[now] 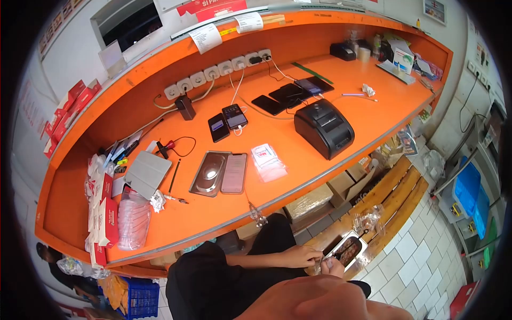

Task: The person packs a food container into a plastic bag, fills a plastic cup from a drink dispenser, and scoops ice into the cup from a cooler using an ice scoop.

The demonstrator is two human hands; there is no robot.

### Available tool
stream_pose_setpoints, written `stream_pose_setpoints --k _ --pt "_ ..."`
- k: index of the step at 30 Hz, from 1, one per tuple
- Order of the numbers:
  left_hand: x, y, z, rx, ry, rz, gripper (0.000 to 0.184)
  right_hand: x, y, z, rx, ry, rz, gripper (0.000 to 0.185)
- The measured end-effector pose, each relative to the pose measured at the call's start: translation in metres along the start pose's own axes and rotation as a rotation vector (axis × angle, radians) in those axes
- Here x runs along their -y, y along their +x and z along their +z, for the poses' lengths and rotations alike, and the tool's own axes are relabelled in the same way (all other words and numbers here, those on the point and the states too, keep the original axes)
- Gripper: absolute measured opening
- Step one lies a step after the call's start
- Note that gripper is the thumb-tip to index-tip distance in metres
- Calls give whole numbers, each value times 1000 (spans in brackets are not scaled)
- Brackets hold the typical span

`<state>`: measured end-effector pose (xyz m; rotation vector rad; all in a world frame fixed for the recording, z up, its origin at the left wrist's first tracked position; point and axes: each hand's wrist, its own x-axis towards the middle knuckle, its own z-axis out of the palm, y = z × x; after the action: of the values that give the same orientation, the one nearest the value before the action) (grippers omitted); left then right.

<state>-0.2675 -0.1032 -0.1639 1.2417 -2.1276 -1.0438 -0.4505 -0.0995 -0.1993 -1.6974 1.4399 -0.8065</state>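
Low at the right of the desk, a small rectangular tray (360,248) with dark brown food in it stands on a slatted wooden bench (396,186). A black utensil (350,249) lies across the food, its thin end over the far rim. At the tray's near left edge, my right hand (333,266) has its fingers curled together; what they hold is too small to make out. Close to its left, my left hand (300,257) is bent with its fingertips pressed together, and their contents are hidden. Clear crumpled plastic (369,218) lies beyond the tray.
An orange desk (213,213) fills the middle, with a black receipt printer (324,128), several phones (233,116), an open phone case (210,173) and a plastic packet (268,161). A keychain (257,214) hangs over its front edge. A blue crate (141,298) stands lower left.
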Motion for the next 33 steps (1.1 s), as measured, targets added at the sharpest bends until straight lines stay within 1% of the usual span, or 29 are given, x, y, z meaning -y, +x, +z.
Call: stream_pose_setpoints --k 2,3,6,8,11,12,13,14,15,17,18,19,20,21,23,24,25,26,27,29,31,33 --pt "16 0 10 6 90 167 13 11 3 -9 -10 -27 -2 21" --pt "12 0 7 9 136 250 13 17 4 -14 -16 -40 -3 22" --pt "-4 0 -8 187 154 257 16 17 8 -18 0 -68 53 22" --pt "-1 1 -2 75 171 334 14 11 8 -19 16 -76 89 21" --pt "-10 5 -1 -126 134 454 12 20 8 -19 -32 -21 16 20" --pt "-15 7 -4 -193 108 491 12 32 8 -24 -20 0 44 20" --pt "-19 8 -7 -199 136 513 11 18 9 -21 -9 -142 71 17" --pt "-22 9 -11 -196 164 536 10 8 8 -21 -25 -104 74 16" --pt "-23 9 -14 -183 186 554 10 11 7 -27 -7 -56 135 22" --pt "-18 10 -16 -156 245 459 6 10 4 -38 -51 -93 93 26" --pt "-14 11 -17 -148 190 361 5 27 3 -52 -35 -8 168 26" --pt "-9 13 -19 -160 158 269 5 21 -1 -56 -117 21 212 22" --pt "5 12 -16 -123 166 159 8 5 -3 -56 -227 44 180 17" --pt "18 13 -16 -147 143 119 9 -7 -6 -59 -339 63 152 13" --pt "37 18 -6 -170 64 52 11 -30 -15 -72 -474 244 379 11" --pt "45 19 -1 -141 73 2 13 -57 -19 -71 -588 320 404 12" --pt "53 19 2 -110 88 -50 16 -68 -20 -77 -649 402 461 15" --pt "63 17 7 -63 191 -75 19 -89 -19 -80 -690 417 499 16" --pt "66 17 10 -42 217 -121 20 -118 -20 -77 -726 436 542 18" --pt "68 17 14 2 275 -215 22 -201 -18 -52 -801 185 454 15" --pt "62 20 10 45 267 -358 23 -218 -1 -46 -786 150 565 16" --pt "63 18 0 0 361 -568 21 -195 33 -60 -784 104 531 21"
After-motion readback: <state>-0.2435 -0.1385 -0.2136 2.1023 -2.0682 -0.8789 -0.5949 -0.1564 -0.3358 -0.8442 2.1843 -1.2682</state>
